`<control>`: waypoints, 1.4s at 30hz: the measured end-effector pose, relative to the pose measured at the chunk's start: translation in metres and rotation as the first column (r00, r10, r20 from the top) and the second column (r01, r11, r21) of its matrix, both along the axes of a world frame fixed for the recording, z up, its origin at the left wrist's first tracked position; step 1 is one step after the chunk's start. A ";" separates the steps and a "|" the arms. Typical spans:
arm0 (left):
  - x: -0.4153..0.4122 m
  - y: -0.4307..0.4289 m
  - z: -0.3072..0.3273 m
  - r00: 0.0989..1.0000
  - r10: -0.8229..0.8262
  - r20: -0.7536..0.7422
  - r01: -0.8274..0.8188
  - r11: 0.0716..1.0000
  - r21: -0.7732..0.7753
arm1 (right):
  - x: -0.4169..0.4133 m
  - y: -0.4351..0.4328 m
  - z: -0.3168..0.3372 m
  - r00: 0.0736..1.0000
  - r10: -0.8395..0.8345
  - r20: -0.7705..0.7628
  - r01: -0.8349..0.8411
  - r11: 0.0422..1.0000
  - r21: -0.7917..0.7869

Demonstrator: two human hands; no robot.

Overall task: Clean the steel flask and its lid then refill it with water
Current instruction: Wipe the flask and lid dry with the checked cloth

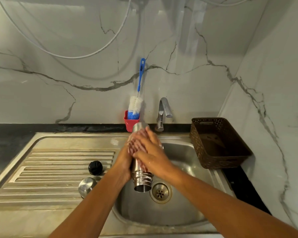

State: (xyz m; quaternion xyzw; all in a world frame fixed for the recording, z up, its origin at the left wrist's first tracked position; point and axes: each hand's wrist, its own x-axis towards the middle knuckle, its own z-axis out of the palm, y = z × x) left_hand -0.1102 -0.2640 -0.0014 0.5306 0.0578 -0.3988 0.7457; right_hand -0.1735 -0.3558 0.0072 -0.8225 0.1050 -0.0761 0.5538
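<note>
Ok so from my end: both forearms come in from the bottom of the frame over the sink [179, 200]. The drain [160, 192] sits centre-low, and the steel flask [142, 182] is held right above it, tilted, with its open mouth pointing down toward me. My left hand [126, 162] is wrapped round its left side and my right hand [150, 150] is clamped over the top, fingers overlapping.

Left of that, on the drainboard [58, 169], there's a steel lid [86, 186] with a black cap [95, 167] just behind it.

Further back are the dark table [7, 140], a brown basket [230, 160] on the right, the tap [163, 110], and a bottle brush [136, 105] standing in a red cup [130, 123].
</note>
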 end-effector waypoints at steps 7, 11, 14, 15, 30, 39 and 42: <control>-0.006 -0.006 0.014 0.998 -0.062 0.006 0.062 0.996 -0.064 | 0.017 -0.025 0.016 0.995 -0.097 -0.011 0.098 0.980 0.176; 0.011 -0.001 0.004 0.995 0.049 -0.081 -0.050 0.999 -0.010 | -0.013 0.003 0.000 0.996 0.056 -0.070 -0.047 0.992 0.119; 0.004 -0.005 0.002 0.996 -0.001 -0.084 -0.001 1.000 -0.018 | -0.001 -0.007 0.003 1.000 0.003 -0.013 -0.002 0.996 0.088; -0.001 -0.008 0.004 0.997 -0.030 -0.074 0.028 0.999 -0.029 | 0.005 -0.015 0.009 0.999 -0.039 0.003 0.039 0.992 0.118; -0.009 -0.024 0.012 0.992 -0.126 -0.032 0.122 0.988 -0.099 | 0.020 -0.046 0.020 0.993 -0.120 0.019 0.120 0.993 0.015; 0.015 -0.020 0.011 0.998 -0.068 -0.017 0.067 0.996 -0.067 | -0.020 -0.012 -0.007 0.998 0.022 0.054 -0.026 0.997 0.072; 0.007 -0.022 0.009 0.980 -0.181 0.088 0.187 0.980 -0.067 | -0.010 -0.022 0.003 0.996 -0.065 0.055 0.063 0.997 0.035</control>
